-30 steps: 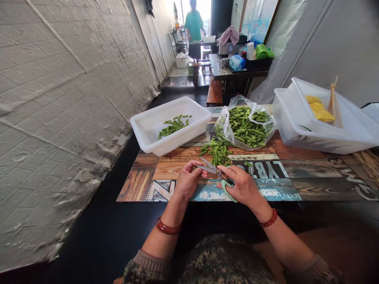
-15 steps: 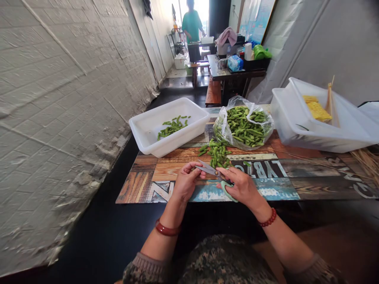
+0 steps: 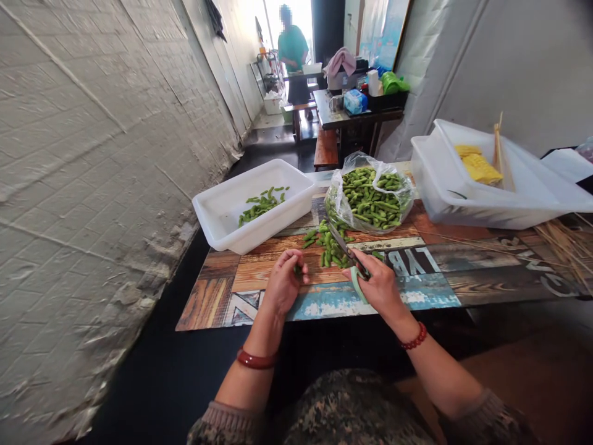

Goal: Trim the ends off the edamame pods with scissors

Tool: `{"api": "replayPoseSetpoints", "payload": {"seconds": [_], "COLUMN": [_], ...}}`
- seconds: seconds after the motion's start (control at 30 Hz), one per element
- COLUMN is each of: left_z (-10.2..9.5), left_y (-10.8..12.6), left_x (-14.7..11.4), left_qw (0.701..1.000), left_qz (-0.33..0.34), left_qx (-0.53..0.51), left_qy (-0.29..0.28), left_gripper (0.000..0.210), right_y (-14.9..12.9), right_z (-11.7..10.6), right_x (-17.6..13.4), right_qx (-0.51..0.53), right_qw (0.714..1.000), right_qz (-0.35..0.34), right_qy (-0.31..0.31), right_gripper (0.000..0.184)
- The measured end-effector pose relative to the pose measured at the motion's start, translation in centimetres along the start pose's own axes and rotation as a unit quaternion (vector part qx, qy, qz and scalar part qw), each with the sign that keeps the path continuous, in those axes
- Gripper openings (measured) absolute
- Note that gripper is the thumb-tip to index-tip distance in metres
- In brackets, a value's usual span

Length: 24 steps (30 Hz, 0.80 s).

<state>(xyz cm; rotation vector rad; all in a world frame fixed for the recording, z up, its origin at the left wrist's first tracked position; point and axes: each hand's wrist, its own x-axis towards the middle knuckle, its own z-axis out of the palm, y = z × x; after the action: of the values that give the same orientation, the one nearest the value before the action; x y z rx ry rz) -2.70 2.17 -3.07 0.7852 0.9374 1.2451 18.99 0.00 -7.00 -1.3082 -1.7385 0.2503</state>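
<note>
My left hand [image 3: 283, 283] is curled, with a bit of a green edamame pod [image 3: 297, 269] showing between its fingers. My right hand [image 3: 383, 285] grips scissors [image 3: 357, 281] with pale green handles, their blades angled up and left, away from the left hand. Under the blades lies a loose pile of edamame pods [image 3: 330, 252] on the patterned table [image 3: 259, 272]. Behind it sits a clear plastic bag [image 3: 338, 201] filled with more pods. To the left stands a white tub [image 3: 217, 216] with some pods [image 3: 262, 207] inside.
At the right, stacked white tubs [image 3: 430, 191] hold yellow corn pieces [image 3: 479, 167] and wooden sticks [image 3: 499, 148]. Thin straw-like stalks [image 3: 563, 247] lie near the right end. Farther back are another table [image 3: 331, 114], a bench [image 3: 327, 147] and a person in green [image 3: 293, 49]. A rough wall runs along the left.
The scissors have moved away from my left hand and now point up over the pod pile. My left fingers have curled inward. The view has shifted slightly to the right.
</note>
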Motion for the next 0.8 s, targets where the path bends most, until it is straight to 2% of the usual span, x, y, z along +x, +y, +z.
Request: {"api": "replayPoseSetpoints", "payload": {"seconds": [0.07,0.1,0.2,0.3,0.4,0.47,0.53,0.7,0.8], "left_z": [0.2,0.3,0.6,1.0,1.2,1.2,1.0,0.3,0.2], "left_y": [-0.1,-0.2,-0.7,-1.3,-1.6,-1.7,-1.8,-1.5,-1.2], "left_x": [0.8,1.3,2.8,3.6,3.5,3.3,3.0,2.4,1.9], "left_qw": [0.991,0.976,0.901,0.842,0.825,0.829,0.846,0.938,0.973], "left_qz": [0.028,0.054,0.132,0.171,0.196,0.202,0.203,0.145,0.094], "left_qx": [0.129,0.209,0.413,0.511,0.529,0.521,0.493,0.314,0.209], "left_qy": [0.010,0.010,-0.007,-0.017,-0.018,-0.022,-0.014,0.024,0.015], "left_gripper": [0.022,0.019,0.010,0.006,0.008,0.012,0.014,0.011,0.019], "right_y": [0.0,-0.1,-0.4,-0.8,-1.0,-0.9,-0.8,-0.4,-0.5], "right_z": [0.0,-0.1,-0.2,-0.5,-0.6,-0.6,-0.5,-0.3,-0.2], "right_x": [0.1,0.1,0.2,0.3,0.3,0.2,0.1,0.0,0.0], "right_qx": [0.003,0.006,0.018,0.027,0.029,0.029,0.029,0.027,0.022], "right_qw": [1.000,1.000,1.000,0.999,0.999,0.999,0.999,0.999,0.999], "right_qz": [-0.009,-0.012,-0.006,0.003,0.007,0.009,0.011,0.002,0.004], "right_qy": [-0.010,-0.014,-0.015,-0.018,-0.030,-0.036,-0.037,-0.029,-0.040], "right_gripper": [0.038,0.038,0.037,0.036,0.038,0.039,0.040,0.040,0.043]}}
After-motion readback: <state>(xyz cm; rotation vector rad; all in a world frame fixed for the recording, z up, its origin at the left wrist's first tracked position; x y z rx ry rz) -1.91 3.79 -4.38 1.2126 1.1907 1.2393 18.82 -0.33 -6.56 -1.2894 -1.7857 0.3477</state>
